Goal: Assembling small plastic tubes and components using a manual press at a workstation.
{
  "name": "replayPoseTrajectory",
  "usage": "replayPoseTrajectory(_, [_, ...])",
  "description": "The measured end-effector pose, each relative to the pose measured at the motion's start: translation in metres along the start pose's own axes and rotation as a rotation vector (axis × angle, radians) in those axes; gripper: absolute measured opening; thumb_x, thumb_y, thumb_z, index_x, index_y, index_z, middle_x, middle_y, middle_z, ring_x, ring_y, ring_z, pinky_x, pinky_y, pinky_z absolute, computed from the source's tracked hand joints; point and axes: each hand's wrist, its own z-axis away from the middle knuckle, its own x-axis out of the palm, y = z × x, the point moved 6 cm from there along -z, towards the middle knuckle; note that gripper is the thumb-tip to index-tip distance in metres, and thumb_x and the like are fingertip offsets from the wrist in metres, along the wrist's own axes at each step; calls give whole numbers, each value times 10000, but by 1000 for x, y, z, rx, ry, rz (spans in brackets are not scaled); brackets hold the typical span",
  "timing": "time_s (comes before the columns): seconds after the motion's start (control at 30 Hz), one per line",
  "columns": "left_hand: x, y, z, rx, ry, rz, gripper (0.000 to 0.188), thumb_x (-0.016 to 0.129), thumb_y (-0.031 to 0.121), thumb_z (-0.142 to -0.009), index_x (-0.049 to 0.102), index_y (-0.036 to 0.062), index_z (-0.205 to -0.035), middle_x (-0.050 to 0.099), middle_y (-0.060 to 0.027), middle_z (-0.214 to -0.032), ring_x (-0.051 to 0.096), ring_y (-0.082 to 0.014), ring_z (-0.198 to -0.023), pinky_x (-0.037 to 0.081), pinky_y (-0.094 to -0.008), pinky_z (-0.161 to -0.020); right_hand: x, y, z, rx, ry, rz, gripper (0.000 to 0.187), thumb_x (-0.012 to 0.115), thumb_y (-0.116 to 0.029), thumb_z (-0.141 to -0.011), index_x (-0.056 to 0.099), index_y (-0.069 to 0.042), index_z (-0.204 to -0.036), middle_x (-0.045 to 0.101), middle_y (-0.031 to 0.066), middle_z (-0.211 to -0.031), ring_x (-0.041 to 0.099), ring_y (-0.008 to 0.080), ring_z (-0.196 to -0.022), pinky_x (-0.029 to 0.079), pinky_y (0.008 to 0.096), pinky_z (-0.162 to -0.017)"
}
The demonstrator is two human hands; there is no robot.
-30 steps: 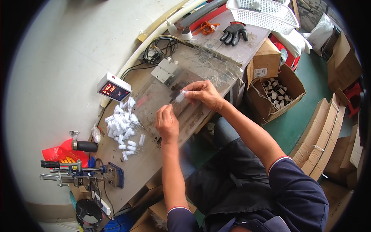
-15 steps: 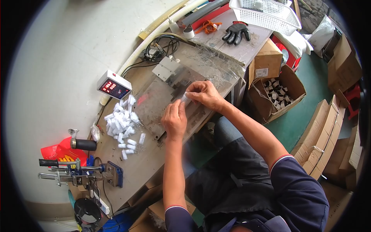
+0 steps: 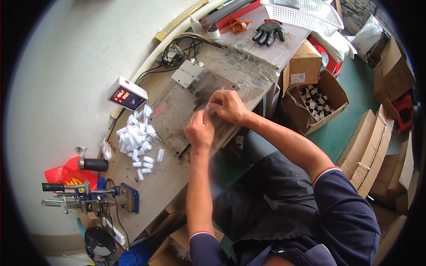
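Over the metal plate (image 3: pixel 167 119) my left hand (image 3: pixel 199 131) and my right hand (image 3: pixel 229 107) meet, fingertips pinched together. Between them is a small white bristle brush (image 3: pixel 208 107), mostly covered by the fingers. Both hands appear closed on it, the left at its lower side and the right at its upper side. A heap of similar white brushes (image 3: pixel 136 136) with thin wire ends lies on the table to the left of my left hand. Just beyond my hands stands a grey metal block fixture (image 3: pixel 187 74) on the plate.
A display box (image 3: pixel 127 94) with red digits stands behind the heap. At lower left is a lever clamp (image 3: pixel 88 195) near a black-handled tool (image 3: pixel 94 165). A black glove (image 3: pixel 268 33) and white basket (image 3: pixel 304 15) lie far right. Right of the table sits an open carton (image 3: pixel 326 106) of ring-shaped pieces.
My right hand has shifted slightly left and closer to my left hand. The brush, plainly visible between the hands before, is now mostly hidden by fingers. The whole view has shifted slightly.
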Motion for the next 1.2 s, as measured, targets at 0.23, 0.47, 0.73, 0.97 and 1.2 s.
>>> replayPoseTrajectory(0.23, [-3, -13, 4, -109, 4, 93, 214, 620, 230, -1023, 682, 41, -942, 696, -111, -810, 685, -290, -717, 516, -406, -635, 2, 9, 3, 261, -157, -464, 195, 687, -120, -938, 722, 30, -1057, 672, 40, -786, 637, 109, -590, 520, 268, -573])
replayPoseTrajectory(0.47, [-14, -28, 26, -630, -54, 847, 246, 552, 249, -1074, 653, 46, -979, 559, 26, -711, 485, -59, -593, 368, -235, -513, 8, 13, 4, 289, -216, -442, 180, 650, -105, -975, 720, 23, -1080, 654, 28, -776, 623, 88, -580, 503, 242, -551])
replayPoseTrajectory(0.73, [-40, -30, 50, -835, 38, 1352, 189, 579, 210, -1054, 634, 30, -1083, 569, -9, -795, 488, -100, -602, 379, -239, -505, 7, 20, 2, 262, -175, -461, 217, 664, -134, -932, 731, 34, -1052, 667, 52, -768, 616, 111, -537, 504, 263, -510])
replayPoseTrajectory(0.97, [-84, -48, 88, -834, 140, 1494, 206, 590, 200, -1047, 647, 18, -1125, 558, -13, -782, 505, -130, -630, 398, -264, -527, 22, 17, -2, 257, -210, -465, 207, 660, -117, -964, 722, 43, -1080, 662, 56, -793, 614, 104, -569, 516, 266, -523])
replayPoseTrajectory(1.2, [-191, -61, 235, -1010, 435, 1154, 208, 574, 230, -1063, 629, 36, -1113, 557, 3, -774, 506, -101, -614, 383, -259, -521, 1, 40, -5, 155, -165, -333, 254, 657, -190, -993, 728, -7, -1153, 653, 30, -825, 607, 95, -657, 514, 252, -598])
